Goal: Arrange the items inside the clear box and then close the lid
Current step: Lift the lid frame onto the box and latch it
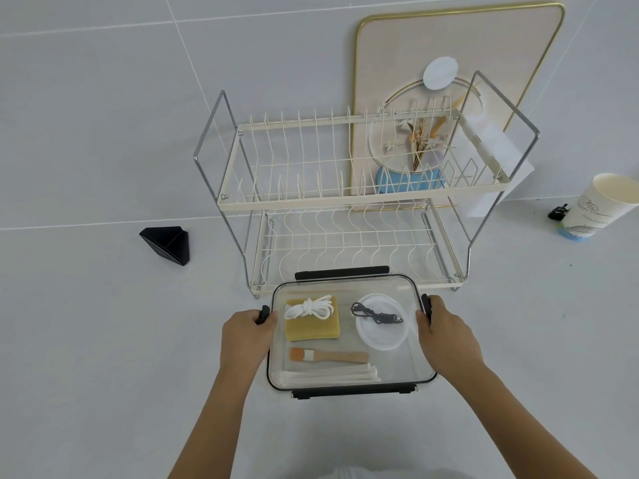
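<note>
A clear box (420, 369) with black latches lies on the white surface in front of me, its clear lid on top. Inside I see a yellow sponge (313, 330) with a knotted white rope (309, 308) on it, a white round pad (382, 331) under a black cable (375, 316), a small wooden brush (328, 356) and white sticks (328, 373) along the near side. My left hand (247, 335) grips the black left side latch (264, 313). My right hand (446, 331) grips the right side latch (427, 305).
A two-tier wire dish rack (345, 198) stands just behind the box. A gold-rimmed board (484, 46) leans on the wall behind it. A black triangular holder (167, 245) sits at the left, a paper cup (596, 205) and a black clip (558, 212) at the far right.
</note>
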